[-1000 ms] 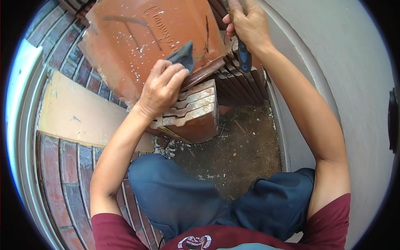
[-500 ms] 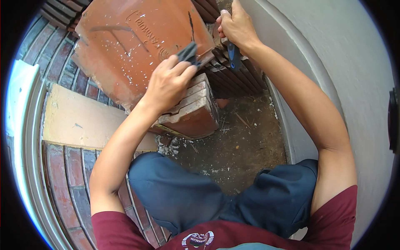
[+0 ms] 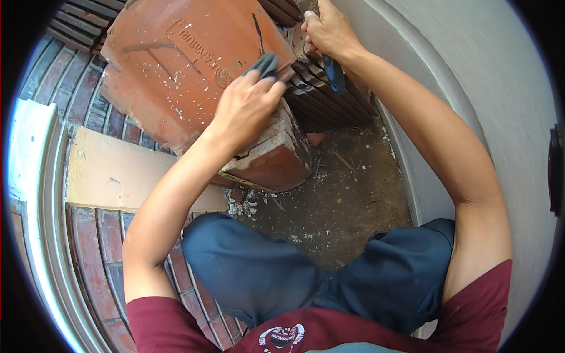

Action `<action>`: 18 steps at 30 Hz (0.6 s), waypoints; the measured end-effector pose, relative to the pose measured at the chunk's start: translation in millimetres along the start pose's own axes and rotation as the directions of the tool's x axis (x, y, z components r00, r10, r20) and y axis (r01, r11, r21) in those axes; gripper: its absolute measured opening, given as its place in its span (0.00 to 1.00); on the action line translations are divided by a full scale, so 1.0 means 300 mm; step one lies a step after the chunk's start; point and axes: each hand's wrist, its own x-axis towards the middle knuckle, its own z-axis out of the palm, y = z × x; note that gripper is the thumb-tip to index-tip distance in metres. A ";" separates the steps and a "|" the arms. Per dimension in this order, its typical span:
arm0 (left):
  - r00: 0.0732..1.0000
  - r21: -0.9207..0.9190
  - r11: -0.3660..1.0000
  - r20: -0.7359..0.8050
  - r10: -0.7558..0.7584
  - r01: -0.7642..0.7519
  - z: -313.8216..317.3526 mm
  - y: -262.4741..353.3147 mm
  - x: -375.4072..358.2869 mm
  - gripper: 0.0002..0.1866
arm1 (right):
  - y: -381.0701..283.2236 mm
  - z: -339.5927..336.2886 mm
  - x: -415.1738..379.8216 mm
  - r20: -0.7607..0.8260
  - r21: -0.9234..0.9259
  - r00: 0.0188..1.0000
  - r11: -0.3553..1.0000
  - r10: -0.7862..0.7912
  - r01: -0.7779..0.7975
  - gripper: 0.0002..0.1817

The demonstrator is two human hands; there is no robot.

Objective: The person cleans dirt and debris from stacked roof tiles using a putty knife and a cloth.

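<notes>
My left hand (image 3: pixel 247 106) is closed on a dark grey rag (image 3: pixel 264 66), pressed against the near right edge of an orange roof tile (image 3: pixel 170 53). Raised lettering and white specks mark the tile's face, and a dark streak runs near its right side. At the top, my right hand (image 3: pixel 334 32) is wrapped around a tool with a blue-and-black handle (image 3: pixel 334 75), whose end points toward me. The tool's working end cannot be made out. The tile lies on top of a stack of tiles (image 3: pixel 265 162).
More dark tiles (image 3: pixel 329 100) stand on edge behind the stack. A pale wall (image 3: pixel 424 141) curves along the right. Debris and white chips are scattered on the dirty floor (image 3: pixel 329 206). Brickwork (image 3: pixel 97 247) and a beige board (image 3: pixel 118 170) lie left.
My left hand and the rag have shifted slightly right along the tile's edge. My right hand keeps its grip on the blue-and-black tool. The view has shifted a little.
</notes>
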 end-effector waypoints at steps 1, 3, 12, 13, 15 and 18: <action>0.999 0.010 0.999 0.038 -0.031 0.031 -0.034 0.000 -0.053 0.16 | 0.009 0.008 0.001 0.000 -0.021 1.000 1.000 -0.013 0.013 0.15; 0.996 0.020 0.997 0.035 -0.081 0.080 -0.109 0.003 -0.175 0.15 | 0.040 0.028 0.004 0.002 -0.063 0.999 0.997 -0.036 0.036 0.16; 0.928 -0.104 0.937 -0.139 -0.346 0.334 -0.155 -0.040 -0.383 0.13 | 0.085 0.128 0.029 -0.004 -0.141 0.999 0.989 -0.048 0.047 0.20; 0.943 -0.114 0.961 -0.193 -0.269 0.251 -0.147 -0.030 -0.325 0.13 | 0.060 0.101 0.020 0.001 -0.098 0.999 0.994 -0.050 0.050 0.17; 0.957 -0.143 0.987 -0.266 -0.114 0.078 -0.132 -0.004 -0.186 0.14 | 0.009 0.045 0.000 0.008 -0.014 0.998 0.998 -0.057 0.057 0.14; 0.945 -0.119 0.986 -0.317 0.077 -0.121 -0.010 0.011 0.027 0.12 | -0.022 0.017 -0.005 -0.002 -0.005 1.000 1.000 -0.025 0.025 0.13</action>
